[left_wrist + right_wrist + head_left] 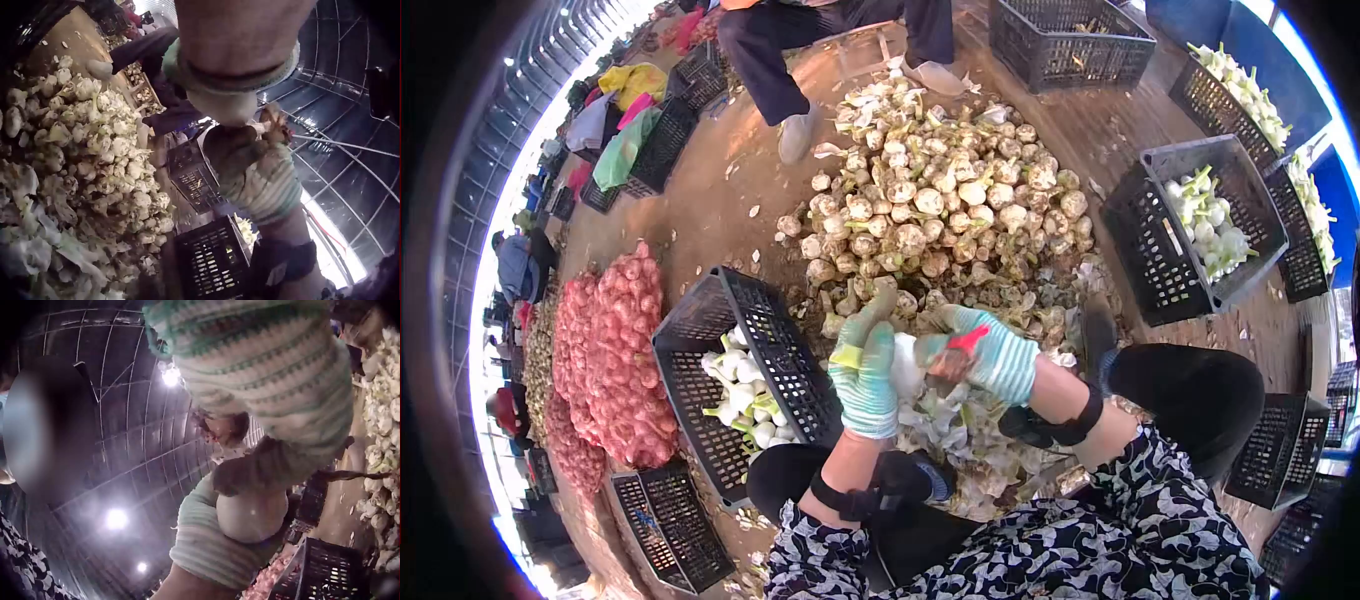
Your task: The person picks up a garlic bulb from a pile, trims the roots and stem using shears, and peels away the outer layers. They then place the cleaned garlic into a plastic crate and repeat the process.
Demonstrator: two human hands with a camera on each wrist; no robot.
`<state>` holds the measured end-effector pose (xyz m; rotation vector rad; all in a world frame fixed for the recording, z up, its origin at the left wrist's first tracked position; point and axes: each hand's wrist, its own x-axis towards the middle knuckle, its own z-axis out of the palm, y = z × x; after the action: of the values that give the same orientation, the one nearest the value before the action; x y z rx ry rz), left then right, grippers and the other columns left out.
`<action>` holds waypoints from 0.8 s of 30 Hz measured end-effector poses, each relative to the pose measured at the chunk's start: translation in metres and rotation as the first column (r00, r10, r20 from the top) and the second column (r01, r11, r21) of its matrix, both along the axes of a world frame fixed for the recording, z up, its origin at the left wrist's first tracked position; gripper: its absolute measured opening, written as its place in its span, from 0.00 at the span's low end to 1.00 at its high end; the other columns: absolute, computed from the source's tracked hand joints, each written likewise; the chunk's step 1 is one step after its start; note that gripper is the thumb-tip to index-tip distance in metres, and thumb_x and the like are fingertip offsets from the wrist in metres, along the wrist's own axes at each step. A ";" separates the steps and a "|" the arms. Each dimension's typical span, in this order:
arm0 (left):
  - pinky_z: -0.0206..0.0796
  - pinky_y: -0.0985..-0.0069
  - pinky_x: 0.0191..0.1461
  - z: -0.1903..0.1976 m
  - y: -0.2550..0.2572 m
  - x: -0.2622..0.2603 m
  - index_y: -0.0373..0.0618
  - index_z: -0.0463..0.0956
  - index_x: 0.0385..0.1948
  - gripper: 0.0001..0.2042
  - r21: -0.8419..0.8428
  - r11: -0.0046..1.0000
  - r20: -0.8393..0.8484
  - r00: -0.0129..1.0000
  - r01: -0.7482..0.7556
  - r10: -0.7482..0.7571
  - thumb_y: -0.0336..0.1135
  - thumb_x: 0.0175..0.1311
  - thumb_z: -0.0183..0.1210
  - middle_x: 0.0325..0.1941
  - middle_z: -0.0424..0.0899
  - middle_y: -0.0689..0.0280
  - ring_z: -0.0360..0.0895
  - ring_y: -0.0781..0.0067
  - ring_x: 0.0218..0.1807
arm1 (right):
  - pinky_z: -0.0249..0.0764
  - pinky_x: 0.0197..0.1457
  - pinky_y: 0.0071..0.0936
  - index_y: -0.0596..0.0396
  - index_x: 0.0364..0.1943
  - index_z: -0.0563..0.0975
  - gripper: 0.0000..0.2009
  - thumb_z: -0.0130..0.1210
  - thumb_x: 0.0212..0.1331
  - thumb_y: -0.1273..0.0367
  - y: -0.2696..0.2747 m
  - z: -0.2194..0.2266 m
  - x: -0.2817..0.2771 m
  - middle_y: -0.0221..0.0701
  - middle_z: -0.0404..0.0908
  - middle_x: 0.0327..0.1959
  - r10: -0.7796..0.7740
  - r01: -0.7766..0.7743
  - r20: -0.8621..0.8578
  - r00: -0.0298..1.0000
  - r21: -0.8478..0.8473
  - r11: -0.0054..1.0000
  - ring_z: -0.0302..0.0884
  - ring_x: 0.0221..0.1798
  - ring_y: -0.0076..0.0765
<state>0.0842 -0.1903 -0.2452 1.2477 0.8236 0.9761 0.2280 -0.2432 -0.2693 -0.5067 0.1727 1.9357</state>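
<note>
A white, peeled-looking garlic bulb [908,365] is held between my two gloved hands, over the front of the garlic heap. My left hand [867,375], in a striped green-and-white glove with yellow tape on a finger, grips the bulb from the left. From the other side, my right hand [985,355], with red tape on its glove, curls its dirt-stained fingers onto it. In the right wrist view those dark fingertips [234,477] sit on top of the round bulb [253,519], and the left glove [209,534] wraps beneath it.
Unpeeled garlic heap [940,200] lies ahead, loose skins [950,435] below my hands. A black crate [745,385] with cleaned bulbs stands left; another crate [1140,240] stands right. Red net sacks [625,350] lie further left. Another person's legs [765,60] are beyond the heap.
</note>
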 end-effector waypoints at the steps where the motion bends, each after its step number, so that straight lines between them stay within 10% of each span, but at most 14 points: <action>1: 0.58 0.78 0.50 0.002 0.001 0.000 0.35 0.68 0.44 0.15 0.023 1.000 -0.022 1.000 0.005 -0.005 0.33 0.56 0.48 0.47 0.72 0.60 0.68 0.75 0.44 | 0.75 0.31 0.32 0.60 0.39 0.68 0.14 0.38 0.58 0.64 0.001 0.011 -0.003 0.39 0.76 0.28 0.018 -0.022 -0.060 0.998 -0.059 0.998 0.75 0.31 0.40; 5: 0.60 0.78 0.48 0.011 -0.003 0.002 0.36 0.69 0.44 0.16 -0.053 0.998 0.051 0.998 -0.028 0.031 0.34 0.55 0.48 0.45 0.73 0.61 0.69 0.75 0.42 | 0.74 0.37 0.39 0.64 0.35 0.67 0.16 0.38 0.58 0.62 0.006 -0.029 0.005 0.46 0.73 0.32 -0.054 0.045 0.081 0.995 0.106 0.993 0.74 0.31 0.46; 6: 0.60 0.77 0.49 0.001 0.000 -0.001 0.36 0.69 0.44 0.15 0.104 0.994 -0.058 0.997 -0.039 0.045 0.32 0.55 0.47 0.44 0.73 0.60 0.68 0.74 0.44 | 0.74 0.40 0.33 0.62 0.40 0.66 0.14 0.37 0.60 0.65 -0.001 -0.031 0.002 0.42 0.74 0.36 -0.117 -0.160 0.611 0.783 0.380 0.911 0.74 0.37 0.42; 9: 0.57 0.74 0.52 0.002 -0.002 0.001 0.35 0.69 0.44 0.15 0.155 0.988 -0.085 0.996 -0.007 0.020 0.31 0.56 0.47 0.44 0.73 0.58 0.69 0.69 0.46 | 0.72 0.41 0.28 0.60 0.38 0.67 0.11 0.37 0.60 0.67 -0.004 0.027 -0.018 0.36 0.75 0.34 -0.177 0.185 0.097 0.979 -0.076 0.980 0.74 0.37 0.36; 11: 0.57 0.74 0.52 0.001 -0.005 0.005 0.35 0.70 0.42 0.14 0.193 0.981 -0.097 0.995 0.002 0.017 0.31 0.56 0.47 0.45 0.73 0.58 0.69 0.68 0.47 | 0.72 0.37 0.25 0.58 0.37 0.69 0.12 0.38 0.60 0.64 -0.005 -0.008 -0.035 0.35 0.74 0.33 -0.332 0.333 0.041 0.942 -0.021 0.943 0.73 0.33 0.32; 12: 0.57 0.74 0.51 -0.001 -0.010 0.011 0.36 0.71 0.41 0.13 0.123 0.989 -0.032 0.996 -0.076 0.081 0.30 0.56 0.47 0.43 0.73 0.59 0.69 0.68 0.46 | 0.71 0.38 0.27 0.58 0.38 0.67 0.11 0.40 0.59 0.64 -0.006 -0.020 -0.046 0.36 0.73 0.32 -0.429 0.327 0.630 0.647 0.279 0.903 0.72 0.34 0.35; 13: 0.57 0.74 0.51 -0.002 -0.014 0.016 0.36 0.71 0.40 0.12 0.047 0.987 0.028 0.988 -0.151 0.149 0.30 0.55 0.47 0.42 0.73 0.59 0.69 0.68 0.46 | 0.70 0.39 0.29 0.58 0.38 0.66 0.11 0.41 0.58 0.65 -0.003 -0.016 -0.053 0.36 0.71 0.31 -0.500 0.119 0.865 0.028 0.494 0.861 0.71 0.34 0.37; 14: 0.59 0.74 0.48 -0.002 -0.015 0.018 0.36 0.72 0.37 0.11 0.262 0.949 -0.081 0.976 -0.177 0.204 0.28 0.54 0.47 0.38 0.73 0.61 0.69 0.70 0.42 | 0.69 0.37 0.24 0.57 0.37 0.66 0.07 0.40 0.59 0.69 -0.003 -0.010 -0.061 0.33 0.71 0.31 -0.505 0.341 0.771 0.388 0.389 0.856 0.71 0.32 0.33; 15: 0.59 0.74 0.48 -0.001 -0.014 0.017 0.36 0.72 0.37 0.11 0.263 0.948 -0.082 0.975 -0.179 0.206 0.28 0.54 0.47 0.38 0.73 0.61 0.69 0.70 0.42 | 0.69 0.37 0.24 0.57 0.37 0.66 0.07 0.40 0.59 0.69 0.001 -0.011 -0.062 0.33 0.71 0.31 -0.504 0.339 0.770 0.391 0.389 0.857 0.71 0.32 0.33; 17: 0.59 0.77 0.47 0.002 -0.013 0.012 0.37 0.71 0.38 0.10 0.548 0.831 -0.212 0.944 -0.099 0.253 0.28 0.55 0.46 0.39 0.74 0.62 0.69 0.73 0.40 | 0.69 0.37 0.22 0.58 0.37 0.66 0.06 0.38 0.59 0.72 0.009 -0.015 -0.060 0.30 0.71 0.30 -0.615 0.629 -0.131 0.777 0.124 0.768 0.70 0.32 0.31; 18: 0.60 0.78 0.46 0.007 -0.015 0.014 0.36 0.72 0.36 0.10 0.500 0.856 -0.160 0.958 -0.129 0.238 0.28 0.55 0.47 0.37 0.74 0.62 0.70 0.74 0.40 | 0.69 0.36 0.21 0.57 0.39 0.67 0.08 0.37 0.59 0.72 0.011 -0.007 -0.058 0.29 0.72 0.30 -0.632 0.560 0.314 0.709 0.294 0.775 0.70 0.31 0.30; 21: 0.60 0.78 0.45 -0.003 -0.011 0.011 0.35 0.71 0.36 0.11 0.308 0.937 -0.087 0.976 -0.166 0.201 0.30 0.54 0.48 0.36 0.74 0.63 0.70 0.74 0.38 | 0.69 0.38 0.20 0.58 0.39 0.68 0.09 0.38 0.58 0.70 0.035 -0.031 -0.046 0.32 0.73 0.31 -0.579 0.588 0.102 0.809 -0.107 0.802 0.70 0.31 0.29; 22: 0.62 0.78 0.42 -0.008 -0.009 0.011 0.35 0.71 0.36 0.11 0.130 0.971 0.009 0.979 -0.201 0.202 0.32 0.55 0.49 0.35 0.75 0.62 0.71 0.74 0.36 | 0.68 0.39 0.20 0.60 0.37 0.70 0.11 0.38 0.58 0.68 0.031 -0.039 -0.050 0.35 0.74 0.34 -0.424 0.379 0.738 0.525 0.243 0.893 0.70 0.32 0.29; 24: 0.63 0.78 0.40 -0.014 -0.004 0.007 0.35 0.71 0.36 0.11 0.039 0.976 0.040 0.977 -0.213 0.211 0.33 0.55 0.49 0.35 0.75 0.62 0.71 0.74 0.35 | 0.68 0.37 0.19 0.60 0.38 0.69 0.11 0.36 0.58 0.70 0.022 -0.059 -0.032 0.32 0.72 0.32 -0.430 0.255 0.795 0.427 0.350 0.901 0.70 0.31 0.26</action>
<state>0.0915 -0.1940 -0.2591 1.1929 0.9255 1.1896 0.1961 -0.2213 -0.3279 -1.1691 -0.5251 1.0697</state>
